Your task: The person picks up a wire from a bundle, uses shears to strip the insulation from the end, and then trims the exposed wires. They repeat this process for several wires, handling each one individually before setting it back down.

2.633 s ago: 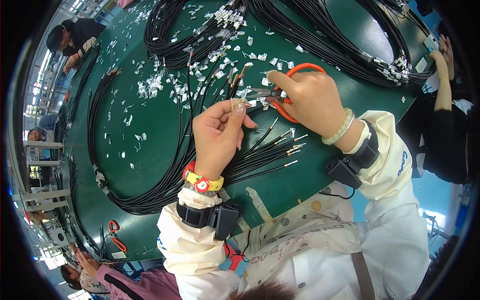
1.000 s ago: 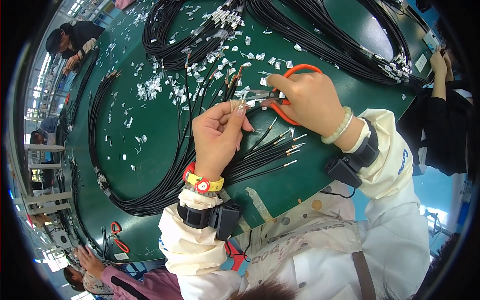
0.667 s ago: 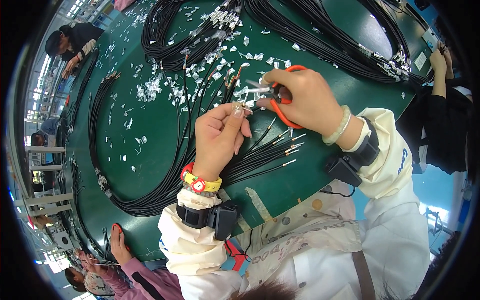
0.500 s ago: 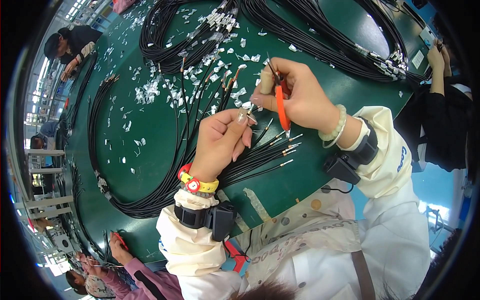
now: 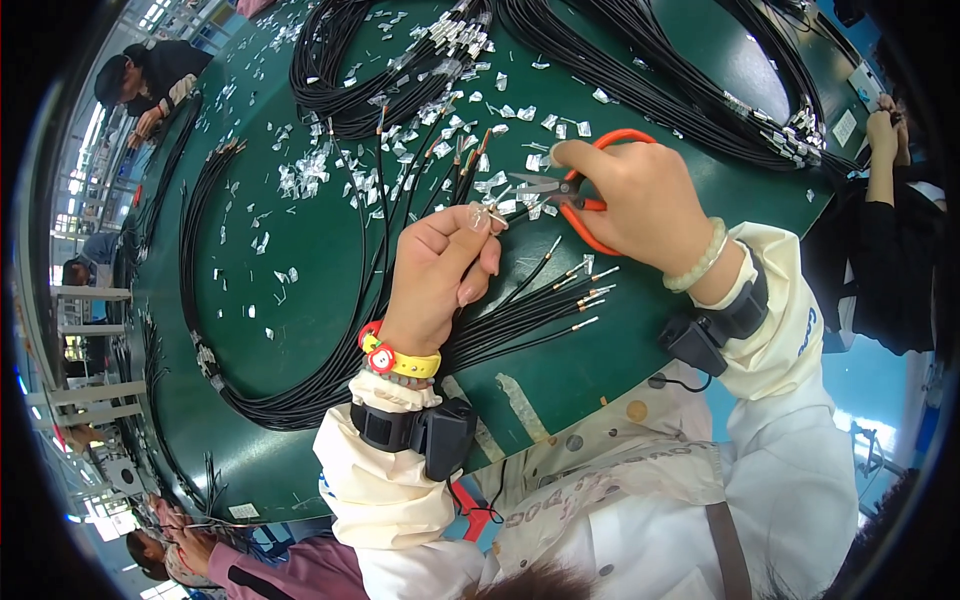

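Many trimmed scraps (image 5: pixel 440 105) litter counter (image 5: pixel 290 330); L hand (image 5: pixel 440 265) fingers pinching wire end (image 5: pixel 490 215), R hand (image 5: pixel 640 200) gripping orange scissors (image 5: pixel 560 188); a cable bundle (image 5: pixel 520 315) looks left.

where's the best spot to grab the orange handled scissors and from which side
By the orange loop handles of the orange-handled steel scissors, coming from the person's right. The loops sit on that side, and the right hand is already through them. The short steel blades point left toward the cable tip pinched in the left hand, so that end is best left alone.
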The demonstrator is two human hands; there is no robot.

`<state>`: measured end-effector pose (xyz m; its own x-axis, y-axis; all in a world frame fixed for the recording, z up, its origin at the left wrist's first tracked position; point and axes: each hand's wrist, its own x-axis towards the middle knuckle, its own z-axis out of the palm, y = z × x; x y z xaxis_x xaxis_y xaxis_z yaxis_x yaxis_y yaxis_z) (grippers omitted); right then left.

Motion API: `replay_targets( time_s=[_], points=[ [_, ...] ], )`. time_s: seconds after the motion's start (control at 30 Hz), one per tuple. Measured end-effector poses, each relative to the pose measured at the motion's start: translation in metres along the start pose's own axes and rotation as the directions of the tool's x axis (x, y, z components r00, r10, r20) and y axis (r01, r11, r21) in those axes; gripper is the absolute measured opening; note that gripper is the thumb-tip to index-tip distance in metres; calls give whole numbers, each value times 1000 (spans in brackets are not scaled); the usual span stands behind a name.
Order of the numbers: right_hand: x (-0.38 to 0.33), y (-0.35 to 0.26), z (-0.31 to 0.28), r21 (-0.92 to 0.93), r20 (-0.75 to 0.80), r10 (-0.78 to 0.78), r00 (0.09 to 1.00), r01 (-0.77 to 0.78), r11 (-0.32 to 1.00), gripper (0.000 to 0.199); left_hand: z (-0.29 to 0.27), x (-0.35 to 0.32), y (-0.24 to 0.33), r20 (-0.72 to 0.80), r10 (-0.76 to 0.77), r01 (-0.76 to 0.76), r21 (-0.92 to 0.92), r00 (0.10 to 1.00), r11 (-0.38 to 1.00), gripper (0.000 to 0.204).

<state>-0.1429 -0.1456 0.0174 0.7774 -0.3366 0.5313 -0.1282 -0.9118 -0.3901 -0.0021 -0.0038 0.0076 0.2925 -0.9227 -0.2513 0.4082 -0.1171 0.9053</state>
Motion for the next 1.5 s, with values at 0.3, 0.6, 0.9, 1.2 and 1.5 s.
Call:
replay_targets(
  time_s=[0.3, 0.6, 0.9, 1.2, 1.5],
  points=[
    [-5, 2, 5, -428, -36, -159, 987, 128, 895, 35, 8, 3, -3, -58, 88, -80, 132, 994, 988, 19],
    [-4, 5, 5, -427, 13, -108, 994, 104, 898, 34, 8, 4, -3, -61, 92, -85, 114, 994, 990, 18],
    [-3, -3, 8, -440, 85, -27, 996, 62, 896, 34, 7, 3, -4, -90, 158, -130, 258, 983, 957, 15],
    [-2, -4, 3, -36, 5, 15, 1000, -15, 999, 24, 20, 6, -20, -68, 408, -292, 595, 910, 749, 11],
    [2, 11, -1, 451, 139, 29, 990, -89, 888, 22, 20, 9, -23, 1, 494, -371, 661, 870, 652, 11]
  ],
)
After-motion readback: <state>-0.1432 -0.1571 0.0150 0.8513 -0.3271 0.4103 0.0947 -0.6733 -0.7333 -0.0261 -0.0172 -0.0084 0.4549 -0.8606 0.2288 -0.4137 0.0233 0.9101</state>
